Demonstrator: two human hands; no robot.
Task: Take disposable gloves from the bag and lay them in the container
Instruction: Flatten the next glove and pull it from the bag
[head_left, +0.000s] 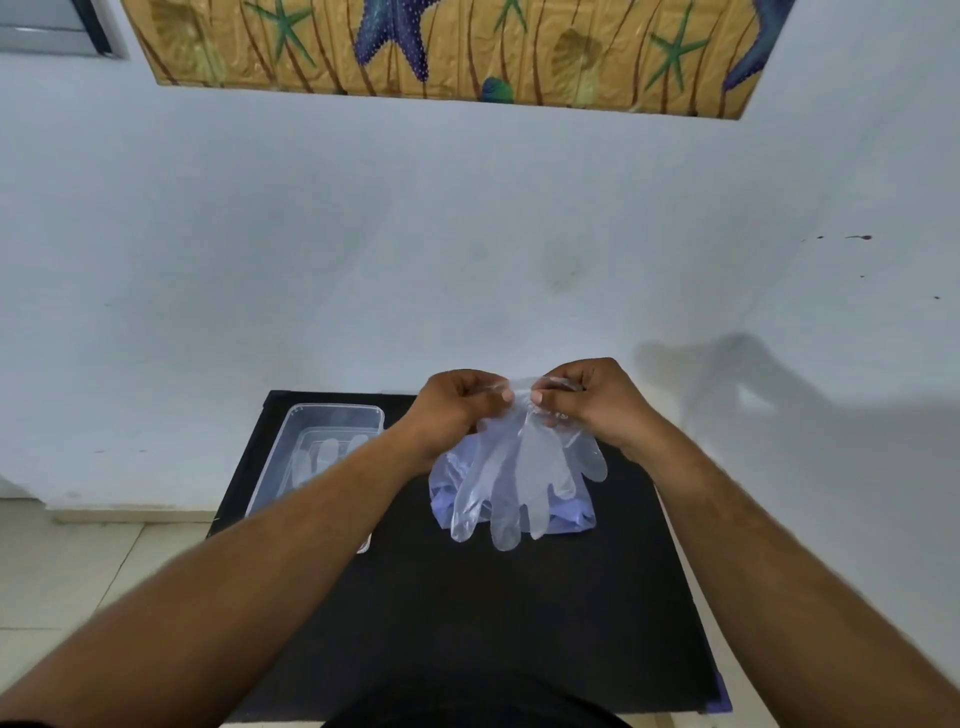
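Both my hands up over the far half of the black table (467, 597), pinching the cuff of one clear glove (519, 478): left hand (452, 410) closed on the cuff's left side, right hand (592, 405) closed on its right, thumbs nearly touching in the middle. Glove hangs fingers-down, fingertips dangling in front of the bag (571, 512). The bag sits on the table right behind and under the glove, a crumpled clear plastic thing with bluish-purple contents; can't tell how many gloves it holds. The hanging glove covers most of the bag, only its left and right lower edges show. Clear rectangular container (332, 415) is on the table's far left corner, lid off, well apart from the bag. My left forearm (291, 530) crosses over its near end and hides that part. Inside it I can see at least one clear glove (322, 457) lying flat, fingers pointing to the far side; exact count unreadable through the plastic. Table stands against a pale wall (467, 234); a starfish-and-shell patterned panel (441, 47) hangs on it up top. Tiled floor (104, 561) to the left.
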